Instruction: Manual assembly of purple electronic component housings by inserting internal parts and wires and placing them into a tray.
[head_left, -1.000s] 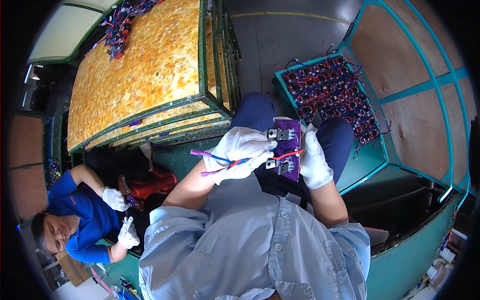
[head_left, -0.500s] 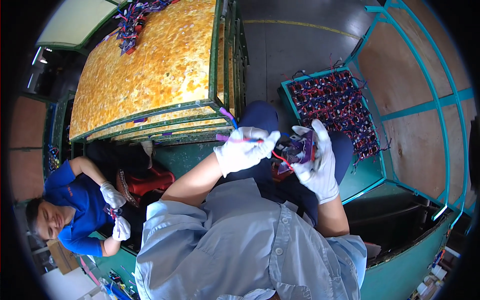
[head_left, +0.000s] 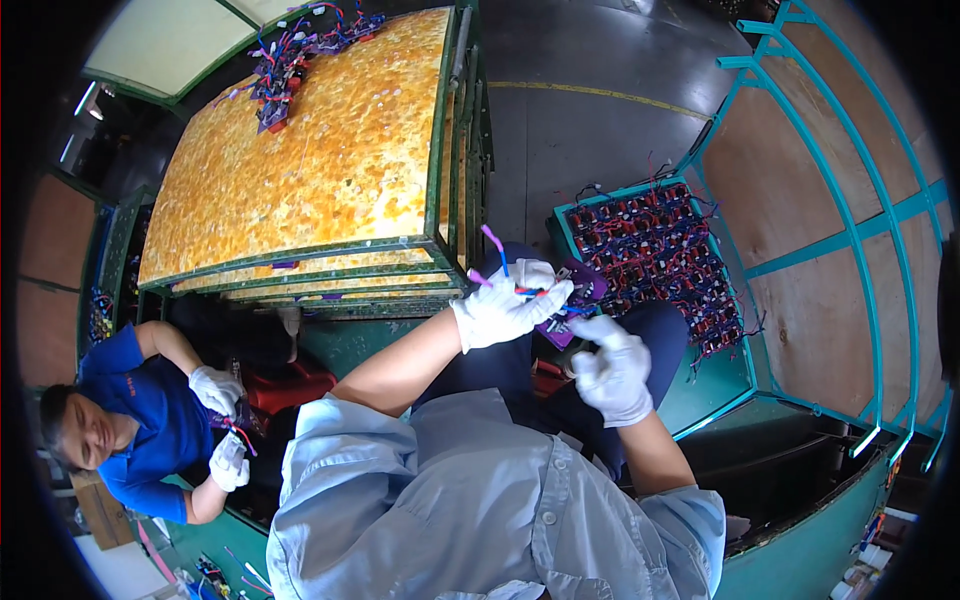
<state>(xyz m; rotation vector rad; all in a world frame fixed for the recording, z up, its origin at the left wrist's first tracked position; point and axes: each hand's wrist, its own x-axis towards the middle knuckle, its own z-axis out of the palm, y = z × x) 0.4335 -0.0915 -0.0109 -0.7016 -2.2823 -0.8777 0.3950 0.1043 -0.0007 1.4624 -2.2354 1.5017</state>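
Over your lap, your gloved left hand is clamped on a small purple component with red, blue and purple wires, keeping it raised for work. Wires trail up-left, the long axis. Your right hand sits just below, fingers curled together, grip unclear. Tray of like parts beside.

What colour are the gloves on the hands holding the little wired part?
White gloves, seen best in the head view.
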